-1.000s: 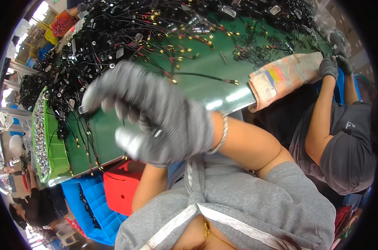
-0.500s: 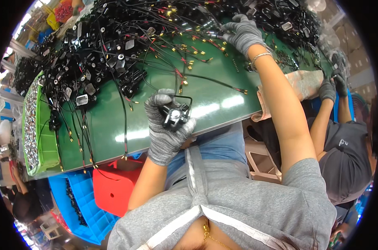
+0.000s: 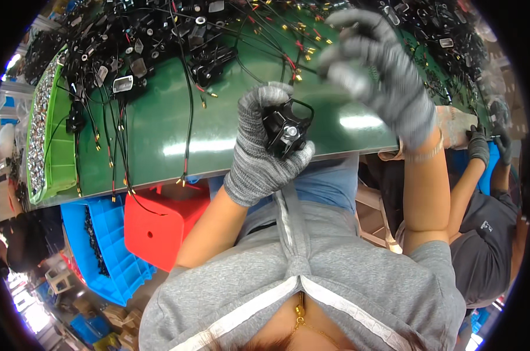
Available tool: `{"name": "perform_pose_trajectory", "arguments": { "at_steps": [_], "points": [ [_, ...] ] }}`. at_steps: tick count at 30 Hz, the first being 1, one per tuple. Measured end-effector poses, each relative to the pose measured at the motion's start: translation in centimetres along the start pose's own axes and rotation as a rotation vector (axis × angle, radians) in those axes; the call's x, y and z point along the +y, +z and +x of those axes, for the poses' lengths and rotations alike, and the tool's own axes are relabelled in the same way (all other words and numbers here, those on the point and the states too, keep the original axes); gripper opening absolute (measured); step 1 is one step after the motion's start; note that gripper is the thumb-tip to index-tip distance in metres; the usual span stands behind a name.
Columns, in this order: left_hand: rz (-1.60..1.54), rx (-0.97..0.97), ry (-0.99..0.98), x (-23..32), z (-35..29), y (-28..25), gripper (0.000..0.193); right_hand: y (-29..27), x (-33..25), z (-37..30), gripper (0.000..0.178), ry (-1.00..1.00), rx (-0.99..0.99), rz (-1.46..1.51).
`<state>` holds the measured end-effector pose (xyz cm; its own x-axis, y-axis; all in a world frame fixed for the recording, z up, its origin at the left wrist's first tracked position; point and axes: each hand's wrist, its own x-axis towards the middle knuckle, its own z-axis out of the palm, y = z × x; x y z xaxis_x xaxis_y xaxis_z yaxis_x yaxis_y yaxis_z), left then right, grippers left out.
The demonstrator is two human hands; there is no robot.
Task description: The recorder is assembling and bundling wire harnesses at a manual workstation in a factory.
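Note:
My left hand (image 3: 256,155), in a grey knit glove, is wrapped round a small black part (image 3: 289,130) above the front edge of the green table. The part has a round silver piece on its face and a thin black loop at its top. My right hand (image 3: 387,79), gloved alike, is raised over the table to the right of the part and apart from it. Motion smears its fingers, which look curled; whether anything is between them cannot be made out. Black cables with red and gold tips (image 3: 297,73) lie beyond my hands.
Black parts with cables (image 3: 124,85) are heaped along the far side of the green table (image 3: 148,120). A green bin (image 3: 69,140) of small metal pieces stands at the left. Below are a red stool (image 3: 154,228) and blue crate (image 3: 116,257). A co-worker (image 3: 481,245) sits at the right.
My right hand has drawn back from the far cables toward me and to the right. My left hand has shifted right and slightly farther off, still holding the black part. The view has shifted too.

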<state>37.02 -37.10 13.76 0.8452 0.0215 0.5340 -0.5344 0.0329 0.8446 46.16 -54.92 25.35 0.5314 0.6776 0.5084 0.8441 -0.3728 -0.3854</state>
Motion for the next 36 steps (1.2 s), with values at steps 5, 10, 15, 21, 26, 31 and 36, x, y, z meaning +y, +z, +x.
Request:
{"name": "perform_pose_trajectory", "arguments": {
  "at_steps": [5, 10, 15, 21, 26, 31, 36],
  "points": [
    [-0.172, 0.028, 0.019, -0.8, -0.5, 0.4, 0.075, 1.7, -3.6, -0.9, 0.018, -0.014, -0.144, 0.158],
    [-0.108, 0.004, -0.001, -0.2, -0.9, 0.4, 0.071, 1.4, -4.6, -0.8, 0.019, 0.003, -0.227, -0.042],
    [-0.128, -0.002, -0.016, 0.3, -0.9, 0.1, 0.075, 1.5, -5.0, -0.6, 0.020, 0.019, -0.218, -0.124],
    [-0.158, 0.057, -0.041, 0.6, -1.2, 0.6, 0.069, 2.3, -3.9, -1.3, 0.019, 0.126, -0.126, 0.072],
    [-0.162, 0.021, 0.005, 0.4, -1.5, 1.0, 0.068, 2.6, -3.6, -1.7, 0.020, 0.134, -0.138, 0.067],
    [-0.023, -0.050, 0.075, 0.2, -1.4, 0.3, 0.075, 3.3, -2.3, -1.7, 0.043, 0.221, -0.175, 0.051],
    [-0.228, -0.018, 0.055, 0.2, -1.3, 0.7, 0.075, 1.1, -2.0, -1.6, 0.061, 0.206, 0.270, 0.637]
  ]
}}
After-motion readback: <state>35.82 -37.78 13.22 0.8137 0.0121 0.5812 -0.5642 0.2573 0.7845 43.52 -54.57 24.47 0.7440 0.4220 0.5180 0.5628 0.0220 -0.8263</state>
